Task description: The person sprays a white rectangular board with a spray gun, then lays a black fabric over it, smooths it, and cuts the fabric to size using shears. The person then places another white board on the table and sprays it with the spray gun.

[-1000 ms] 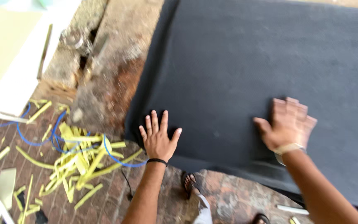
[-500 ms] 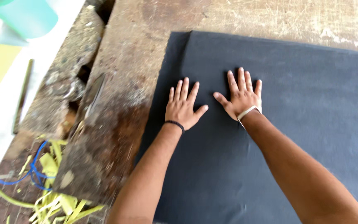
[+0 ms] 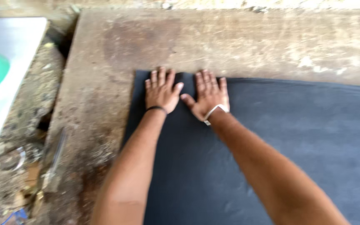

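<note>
left hand (image 3: 160,92), right hand (image 3: 208,95) — flat on dark sheet (image 3: 296,137)

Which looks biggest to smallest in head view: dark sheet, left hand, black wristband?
1. Dark sheet, by far the largest.
2. Left hand, flat on the sheet.
3. Black wristband, a thin loop on the left wrist.

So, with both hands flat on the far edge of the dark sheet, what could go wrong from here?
1. The left hand and right hand press only near one corner of the dark sheet; the rest lies free and might shift or wrinkle.
2. The wooden table looks rough and stained, so it may snag or soil the sheet.
3. The sheet's left edge lies near the rubble, where grit could get onto it.
</note>
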